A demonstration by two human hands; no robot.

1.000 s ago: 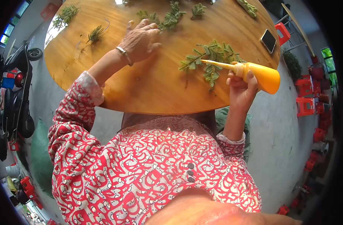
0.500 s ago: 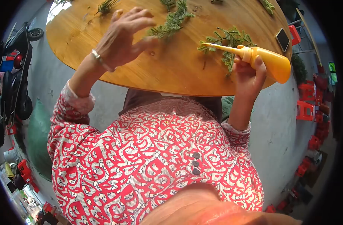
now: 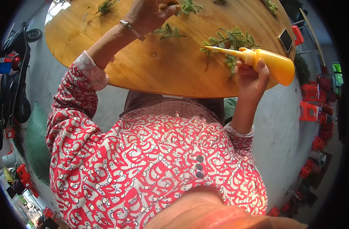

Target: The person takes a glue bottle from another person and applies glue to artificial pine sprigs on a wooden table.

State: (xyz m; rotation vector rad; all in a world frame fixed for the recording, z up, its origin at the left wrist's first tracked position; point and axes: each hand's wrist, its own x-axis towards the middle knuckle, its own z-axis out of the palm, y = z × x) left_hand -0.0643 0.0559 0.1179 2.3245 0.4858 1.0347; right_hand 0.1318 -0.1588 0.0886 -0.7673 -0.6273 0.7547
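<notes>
At the top edge, my left hand (image 3: 149, 15), with a bracelet on its wrist, pinches thumb and fingers together at the end of a green sprig (image 3: 189, 7). A smaller sprig (image 3: 169, 31) lies on the wooden table (image 3: 144, 72) just below it. My right hand (image 3: 252, 76) is wrapped round a yellow squeeze bottle (image 3: 274, 65). The bottle lies tilted in the hand, its long nozzle pointing left over a branched green sprig (image 3: 233, 40) on the table.
A dark sprig (image 3: 107, 6) lies at the table's upper left. A phone (image 3: 285, 40) rests near the right edge, with a pale green bundle (image 3: 272, 7) farther up. Red stools (image 3: 309, 111) stand on the floor at right, and a black scooter (image 3: 15, 82) at left.
My left hand has gone up and right from above the table, closing its fingers on a sprig, which has shifted apart from the smaller one. My right hand still holds the bottle.
</notes>
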